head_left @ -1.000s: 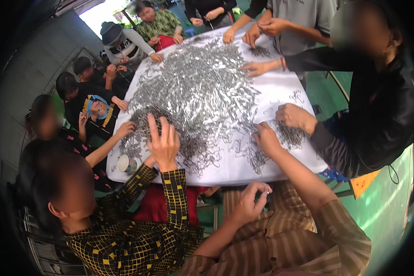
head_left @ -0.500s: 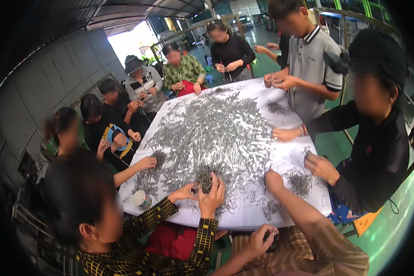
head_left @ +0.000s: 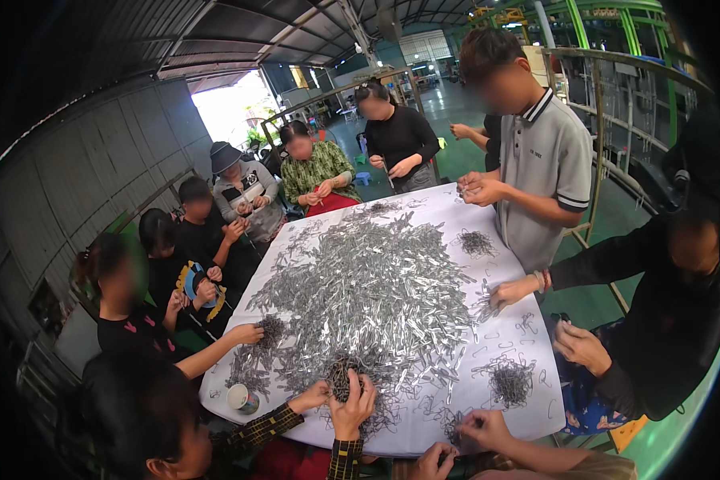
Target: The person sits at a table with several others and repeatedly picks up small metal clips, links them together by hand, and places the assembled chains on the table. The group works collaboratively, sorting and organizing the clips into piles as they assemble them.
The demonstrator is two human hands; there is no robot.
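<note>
Beneath ribbed roofing [head_left: 284, 26], above green floor [head_left: 454, 162], our white worktop [head_left: 538, 416] carries silvery strips [head_left: 384, 296] and hooks [head_left: 511, 386] (whether our fingers [head_left: 474, 424] pinch any, we cannot tell).

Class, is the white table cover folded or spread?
Spread: the white cover lies flat, reaching out beyond the heaped metal pieces.

the person's bare left hand [head_left: 435, 463] is partly cut off by the lower edge, anything between its fingers too small to tell. the bare right hand [head_left: 485, 430] hides part of a small pile of thin grey wire hooks [head_left: 450, 423]. a black-sleeved co-worker [head_left: 656, 296] at far right fades into the dark rim.
</note>
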